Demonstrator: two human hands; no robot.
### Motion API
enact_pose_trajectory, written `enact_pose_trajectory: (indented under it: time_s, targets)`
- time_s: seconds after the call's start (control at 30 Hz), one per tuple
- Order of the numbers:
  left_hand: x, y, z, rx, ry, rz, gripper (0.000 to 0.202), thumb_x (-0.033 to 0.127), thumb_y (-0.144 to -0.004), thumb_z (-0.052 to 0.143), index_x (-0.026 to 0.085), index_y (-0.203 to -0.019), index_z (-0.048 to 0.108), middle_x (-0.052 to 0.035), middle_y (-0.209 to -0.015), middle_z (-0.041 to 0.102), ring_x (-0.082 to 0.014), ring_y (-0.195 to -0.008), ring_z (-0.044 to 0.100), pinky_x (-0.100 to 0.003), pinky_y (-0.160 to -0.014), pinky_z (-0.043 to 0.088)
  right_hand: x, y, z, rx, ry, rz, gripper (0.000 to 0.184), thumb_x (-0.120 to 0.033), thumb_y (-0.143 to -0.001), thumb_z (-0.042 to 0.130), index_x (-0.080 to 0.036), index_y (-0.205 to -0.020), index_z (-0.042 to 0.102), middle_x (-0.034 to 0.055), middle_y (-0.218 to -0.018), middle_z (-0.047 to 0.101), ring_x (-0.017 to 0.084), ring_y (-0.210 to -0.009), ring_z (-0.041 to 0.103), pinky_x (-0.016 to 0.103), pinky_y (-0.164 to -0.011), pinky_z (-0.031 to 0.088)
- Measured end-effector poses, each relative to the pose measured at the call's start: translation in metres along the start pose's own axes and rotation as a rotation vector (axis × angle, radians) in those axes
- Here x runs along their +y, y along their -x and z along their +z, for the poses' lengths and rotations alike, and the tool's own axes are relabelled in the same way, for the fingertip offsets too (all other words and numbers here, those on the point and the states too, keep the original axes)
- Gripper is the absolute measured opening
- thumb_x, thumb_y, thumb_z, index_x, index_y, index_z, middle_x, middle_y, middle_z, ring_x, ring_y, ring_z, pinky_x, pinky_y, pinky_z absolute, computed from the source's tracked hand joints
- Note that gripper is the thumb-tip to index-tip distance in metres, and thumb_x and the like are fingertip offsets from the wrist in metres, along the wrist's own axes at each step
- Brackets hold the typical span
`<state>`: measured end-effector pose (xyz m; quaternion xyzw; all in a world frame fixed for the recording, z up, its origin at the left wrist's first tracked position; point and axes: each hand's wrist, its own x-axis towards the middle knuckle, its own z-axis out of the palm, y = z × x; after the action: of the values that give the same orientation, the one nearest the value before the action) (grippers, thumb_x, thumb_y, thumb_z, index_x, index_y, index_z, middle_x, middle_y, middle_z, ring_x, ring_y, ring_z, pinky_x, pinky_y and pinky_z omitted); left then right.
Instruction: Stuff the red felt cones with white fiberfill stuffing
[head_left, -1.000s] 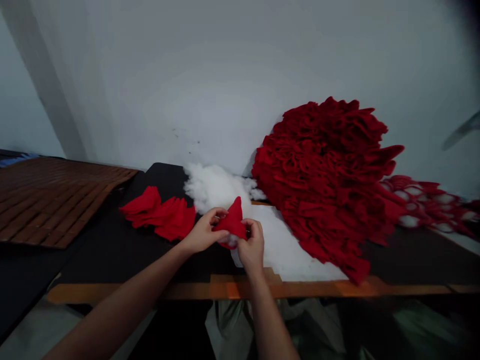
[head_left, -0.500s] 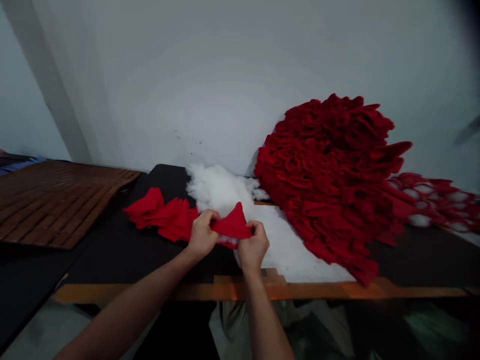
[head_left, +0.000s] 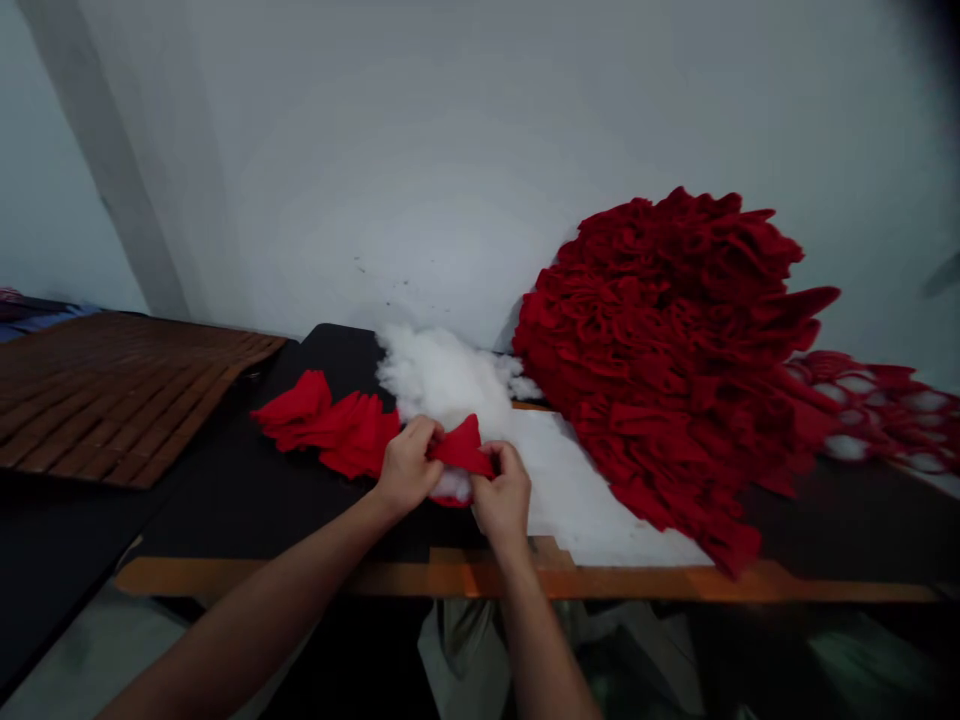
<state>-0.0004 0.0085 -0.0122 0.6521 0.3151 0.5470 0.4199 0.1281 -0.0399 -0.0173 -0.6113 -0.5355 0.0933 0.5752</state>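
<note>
Between my hands is a small red pointed cloth piece (head_left: 463, 450), its tip up and its opening toward me. White stuffing (head_left: 452, 484) shows in that opening. My left hand (head_left: 409, 464) is closed on the left edge of the cloth, thumb and fingers pinched. On the opposite edge my right hand (head_left: 504, 492) pinches it too. Just behind lies a fluffy heap of white fibre filling (head_left: 446, 370). Several red cloth pieces (head_left: 330, 425) lie bunched to the left of my left hand.
A tall pile of red cloth pieces (head_left: 667, 330) leans against the wall at the right, partly on a white sheet (head_left: 574, 490). Red-and-white pieces (head_left: 862, 400) lie beyond it. A brown slatted mat (head_left: 127, 390) is at the left. Orange-brown tape (head_left: 300, 578) runs along the table's front edge.
The red cloth's opening has spread wider, and more white stuffing shows below its upper edge. My hands are slightly closer together, still gripping both sides. The view has shifted slightly.
</note>
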Motion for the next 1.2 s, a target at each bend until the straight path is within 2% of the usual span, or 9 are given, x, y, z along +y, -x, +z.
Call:
enact_pose_trajectory:
  time_s: [0.13,0.2,0.27,0.47,0.63,0.8,0.9,1.03,1.2]
  targets:
    - [0.007,-0.006,0.001,-0.048,0.607,-0.454,0.033,0.031,-0.063,0.065,0.018,-0.092,0.055,-0.0050,-0.091,0.055,-0.0173,-0.084,0.052,-0.028,-0.073,0.042,0.000,-0.009,-0.003,0.096,-0.244,0.175,0.019,-0.023,-0.061,0.056,-0.018,-0.078,0.049,-0.0034,-0.067,0.051,0.012,-0.058,0.046,0.024,-0.054,0.040]
    - [0.011,-0.008,0.002,-0.153,0.868,-0.741,0.040,0.047,-0.067,0.059,0.014,-0.090,0.055,-0.0079,-0.085,0.058,-0.0194,-0.077,0.056,-0.032,-0.070,0.045,-0.002,-0.010,-0.003,0.043,-0.339,0.193,0.022,-0.025,-0.061,0.057,-0.018,-0.080,0.049,-0.0035,-0.067,0.051,0.011,-0.055,0.046,0.023,-0.051,0.040]
    - [0.014,-0.009,0.003,-0.189,1.022,-0.862,0.038,0.047,-0.070,0.057,0.011,-0.084,0.056,-0.0097,-0.080,0.061,-0.0204,-0.073,0.059,-0.033,-0.070,0.046,-0.005,-0.006,0.001,-0.049,-0.336,0.160,0.023,-0.025,-0.063,0.057,-0.017,-0.084,0.051,-0.0009,-0.073,0.055,0.013,-0.061,0.050,0.024,-0.056,0.043]
    - [0.013,-0.013,0.002,0.176,1.061,-0.823,0.011,0.022,-0.076,0.057,0.012,-0.079,0.057,-0.0064,-0.073,0.065,-0.0146,-0.065,0.062,-0.026,-0.069,0.050,-0.012,0.033,0.016,0.220,-0.047,-0.086,0.018,-0.023,-0.077,0.049,-0.016,-0.093,0.055,0.0064,-0.093,0.056,0.017,-0.087,0.054,0.033,-0.079,0.044]
    - [0.013,-0.008,0.005,0.120,1.116,-0.784,0.014,0.024,-0.075,0.059,0.012,-0.083,0.056,-0.0060,-0.074,0.065,-0.0144,-0.065,0.063,-0.025,-0.068,0.051,-0.015,0.040,0.029,0.011,0.054,-0.281,0.036,-0.015,-0.080,0.042,-0.017,-0.115,0.050,0.0117,-0.118,0.050,0.020,-0.112,0.045,0.039,-0.093,0.039]
    - [0.010,0.002,0.011,0.037,1.082,-0.763,0.022,0.015,-0.072,0.060,0.014,-0.094,0.054,-0.0069,-0.080,0.065,-0.0168,-0.071,0.064,-0.029,-0.072,0.051,0.000,0.030,0.036,-0.149,0.163,-0.454,0.047,-0.003,-0.071,0.039,-0.017,-0.114,0.054,0.0118,-0.111,0.053,0.022,-0.113,0.043,0.041,-0.095,0.040]
    - [0.010,0.002,0.014,0.058,1.073,-0.769,0.021,0.014,-0.071,0.062,0.014,-0.091,0.056,-0.0059,-0.079,0.065,-0.0155,-0.070,0.063,-0.028,-0.073,0.050,0.007,0.030,0.030,-0.140,0.197,-0.477,0.043,-0.003,-0.070,0.041,-0.016,-0.108,0.058,0.0124,-0.105,0.055,0.023,-0.106,0.047,0.042,-0.090,0.043]
    - [0.012,-0.004,0.011,-0.021,1.184,-0.771,0.026,0.034,-0.077,0.055,0.012,-0.088,0.059,-0.0088,-0.083,0.065,-0.0176,-0.078,0.062,-0.030,-0.079,0.047,0.004,0.037,0.020,-0.041,0.119,-0.318,0.039,-0.007,-0.073,0.043,-0.017,-0.109,0.055,0.0101,-0.099,0.058,0.021,-0.096,0.053,0.038,-0.083,0.047]
    - [0.013,-0.008,0.004,-0.014,1.098,-0.858,0.031,0.037,-0.078,0.052,0.008,-0.087,0.059,-0.0119,-0.083,0.064,-0.0188,-0.077,0.062,-0.029,-0.073,0.049,0.001,0.052,0.021,-0.030,0.194,-0.423,0.037,-0.010,-0.080,0.038,-0.016,-0.115,0.051,0.0132,-0.109,0.055,0.022,-0.107,0.049,0.040,-0.087,0.044]
